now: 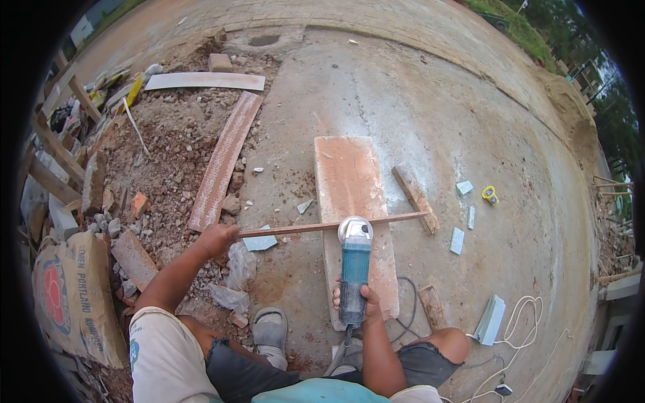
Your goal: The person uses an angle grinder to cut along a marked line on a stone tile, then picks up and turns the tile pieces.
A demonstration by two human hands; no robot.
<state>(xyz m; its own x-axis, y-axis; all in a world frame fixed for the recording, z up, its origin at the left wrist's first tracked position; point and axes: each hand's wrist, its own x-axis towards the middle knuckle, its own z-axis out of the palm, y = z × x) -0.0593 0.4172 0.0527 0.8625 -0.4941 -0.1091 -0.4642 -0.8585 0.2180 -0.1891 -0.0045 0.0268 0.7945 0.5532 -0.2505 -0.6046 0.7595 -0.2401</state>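
Note:
My left hand [219,240] is closed round the left end of a long, thin reddish-brown strip [289,229], seen edge-on. The strip crosses a long flat slab [348,174], pale with reddish dust. Its far end meets a short wooden piece [415,200] on the right. In my right hand [363,303] is a teal angle grinder [355,269], gripped by its body with the fingers wrapped around it. The grinder's silver head [355,230] is right at the strip, over the slab. Its disc is hidden, so I cannot tell whether it touches.
Pale tile offcuts [457,240] and a yellow tape measure [490,195] lie right of the slab. White cable [531,316] coils beyond a tile stack [490,320]. Rubble [181,161], a reddish plank-like strip [226,161], a white strip [205,81] and a cement bag [77,299] lie left.

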